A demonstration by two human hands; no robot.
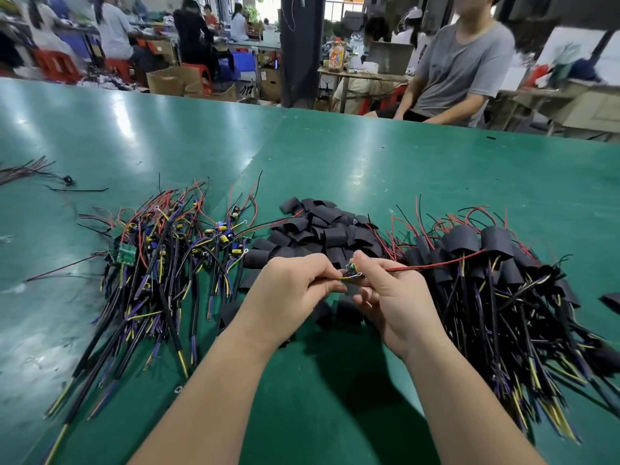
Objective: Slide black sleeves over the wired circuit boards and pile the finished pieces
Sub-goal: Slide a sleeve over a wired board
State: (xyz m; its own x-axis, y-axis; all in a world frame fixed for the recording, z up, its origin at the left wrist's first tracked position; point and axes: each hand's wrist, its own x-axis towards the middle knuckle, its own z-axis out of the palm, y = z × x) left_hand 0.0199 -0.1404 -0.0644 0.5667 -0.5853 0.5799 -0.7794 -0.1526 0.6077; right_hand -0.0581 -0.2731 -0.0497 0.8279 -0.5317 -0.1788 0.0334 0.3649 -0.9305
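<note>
Pinched between left hand (295, 286) and right hand (392, 297), near centre just above the table (402, 162): one wired circuit board (352, 269), red lead (436, 263) trailing right. Probably light, rigid but fragile at the solder joints, with floppy leads; best gripped by the board edges. Three heaps, each too many to count: bare boards (167, 250) left, black sleeves (322, 229) far centre, likely soft and collapsible, finished pieces (486, 260) right.

Left grip (292, 290) and right grip (396, 297) meet mid-view, both curled, apparently pinching thumb to forefinger.
</note>
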